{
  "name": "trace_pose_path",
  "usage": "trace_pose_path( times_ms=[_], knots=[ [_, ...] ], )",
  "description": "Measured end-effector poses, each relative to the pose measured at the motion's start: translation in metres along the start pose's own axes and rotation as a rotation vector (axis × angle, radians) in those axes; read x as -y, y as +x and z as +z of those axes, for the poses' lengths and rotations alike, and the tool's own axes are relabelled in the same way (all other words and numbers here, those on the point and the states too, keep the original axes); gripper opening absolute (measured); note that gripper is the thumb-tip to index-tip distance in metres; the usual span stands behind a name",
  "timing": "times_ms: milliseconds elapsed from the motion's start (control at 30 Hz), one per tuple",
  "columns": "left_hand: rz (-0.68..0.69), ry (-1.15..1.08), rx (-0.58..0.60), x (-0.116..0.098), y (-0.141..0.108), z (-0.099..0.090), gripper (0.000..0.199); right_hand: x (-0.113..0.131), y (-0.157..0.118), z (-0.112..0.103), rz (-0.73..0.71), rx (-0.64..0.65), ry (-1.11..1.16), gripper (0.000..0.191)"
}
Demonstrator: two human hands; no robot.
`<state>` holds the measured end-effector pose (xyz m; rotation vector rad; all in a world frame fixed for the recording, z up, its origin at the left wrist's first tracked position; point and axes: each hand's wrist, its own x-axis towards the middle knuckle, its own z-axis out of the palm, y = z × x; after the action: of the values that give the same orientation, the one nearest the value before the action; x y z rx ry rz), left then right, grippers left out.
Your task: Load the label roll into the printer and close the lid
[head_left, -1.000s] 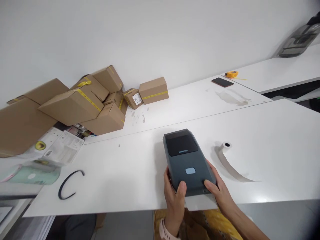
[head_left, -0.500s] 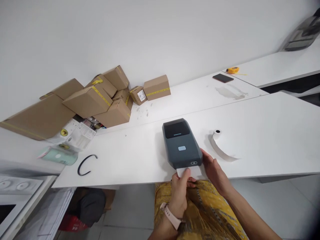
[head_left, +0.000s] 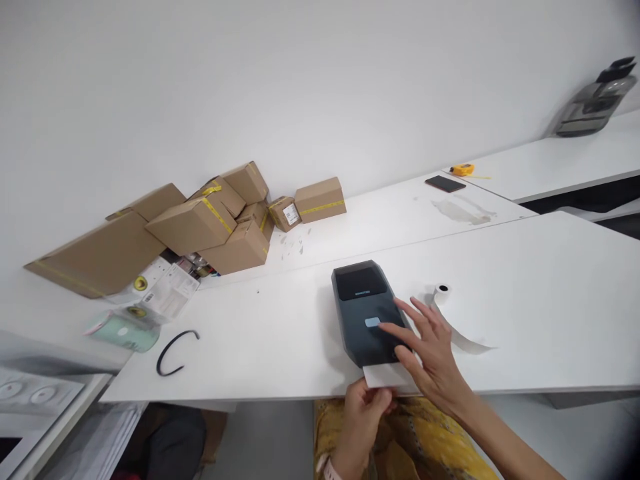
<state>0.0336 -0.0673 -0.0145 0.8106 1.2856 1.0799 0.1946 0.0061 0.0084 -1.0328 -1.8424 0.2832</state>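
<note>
A dark grey label printer [head_left: 360,313] stands near the table's front edge, with a dark top window and a pale blue button [head_left: 373,323]. A white paper strip [head_left: 385,376] sticks out of its front. My left hand [head_left: 363,413] is closed in a pinch at the lower edge of this strip, with some fingers hidden beneath. Over the printer's right side is my right hand [head_left: 433,347], fingers spread. Its index fingertip is at the button's right end; whether it presses cannot be told. Beside the printer lies a partly unrolled paper roll [head_left: 443,292].
Cardboard boxes [head_left: 193,227] are piled at the back left against the wall. Nearer are a mint-green pack [head_left: 125,333] and a black curved band [head_left: 167,353]. A phone [head_left: 445,183], tape measure [head_left: 463,170] and bottle [head_left: 595,103] lie at the back right.
My right hand has risen from the printer's right front corner to its top, its index finger at the button. My left thumb has slid down towards the strip's lower edge. The view has tilted up.
</note>
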Motion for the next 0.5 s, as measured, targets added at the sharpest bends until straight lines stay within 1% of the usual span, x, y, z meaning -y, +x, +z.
trace_pose_path(
  times_ms=[33,67,167,233,300,367,433,500],
  knots=[
    [0.009,0.005,0.003,0.002,-0.001,-0.010,0.053,0.002,0.006,0.001,-0.072,0.021,-0.088,0.031],
    [0.026,0.013,-0.021,0.004,-0.002,-0.021,0.052,0.003,0.011,0.003,-0.125,0.037,-0.165,0.033],
    [0.115,0.027,-0.244,0.006,0.001,-0.050,0.053,0.002,0.017,0.011,-0.202,0.050,-0.321,0.032],
    [0.176,0.061,-0.366,0.000,0.006,-0.060,0.053,0.001,0.018,0.016,-0.205,0.034,-0.356,0.027],
    [0.251,0.100,-0.442,-0.010,0.015,-0.059,0.052,0.001,0.018,0.018,-0.213,0.025,-0.373,0.023],
    [0.329,0.108,-0.453,-0.019,0.025,-0.049,0.056,0.001,0.017,0.017,-0.218,0.047,-0.389,0.024],
    [0.377,0.090,-0.387,-0.024,0.035,-0.036,0.065,0.000,0.015,0.013,-0.177,0.087,-0.359,0.028],
    [0.388,0.074,-0.306,-0.026,0.041,-0.023,0.072,-0.002,0.010,0.009,-0.069,0.114,-0.253,0.034]
  ],
)
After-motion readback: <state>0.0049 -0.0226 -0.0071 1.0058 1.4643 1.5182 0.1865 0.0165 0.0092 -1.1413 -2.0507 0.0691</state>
